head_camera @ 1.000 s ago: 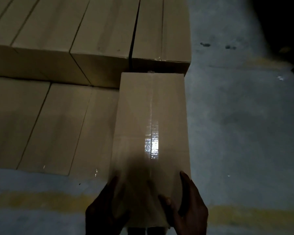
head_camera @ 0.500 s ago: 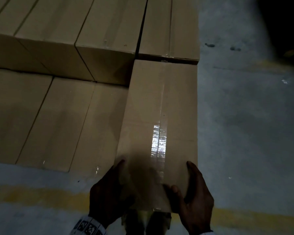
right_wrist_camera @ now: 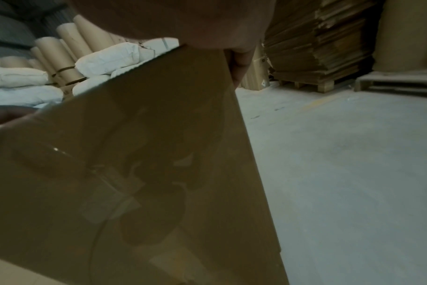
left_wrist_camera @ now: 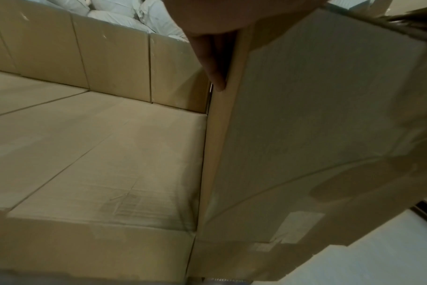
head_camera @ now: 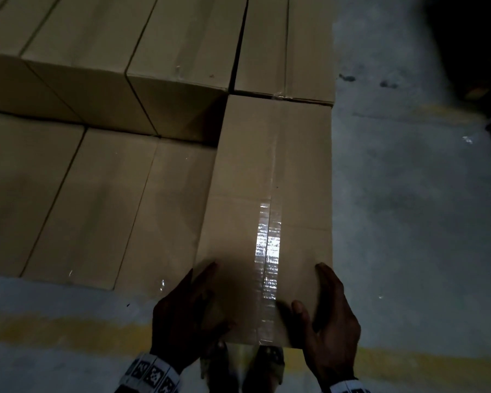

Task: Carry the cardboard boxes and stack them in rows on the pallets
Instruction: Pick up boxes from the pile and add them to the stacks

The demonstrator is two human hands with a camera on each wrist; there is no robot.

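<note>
I hold a taped cardboard box [head_camera: 267,180] lengthwise at the right end of the stack. Its far end meets an upper-layer box [head_camera: 292,43], and its left side runs along the lower-layer boxes [head_camera: 97,199]. My left hand [head_camera: 187,316] grips the near left corner, and my right hand [head_camera: 329,316] grips the near right corner with the thumb on top. In the left wrist view my fingers [left_wrist_camera: 215,63] lie along the box's [left_wrist_camera: 317,125] side. In the right wrist view the box [right_wrist_camera: 146,154] fills the left half. The pallet under the stack is hidden.
Bare concrete floor [head_camera: 408,222] lies to the right, with a yellow line [head_camera: 54,333] along the near edge. My feet [head_camera: 267,364] show under the box. Farther off stand flattened cardboard on a pallet [right_wrist_camera: 317,48], a bare pallet [right_wrist_camera: 397,83], paper rolls [right_wrist_camera: 61,44] and white sacks [right_wrist_camera: 105,59].
The box has moved forward and up against the back right upper box, closing the dark gap at its far end. Both hands keep their hold on the near corners.
</note>
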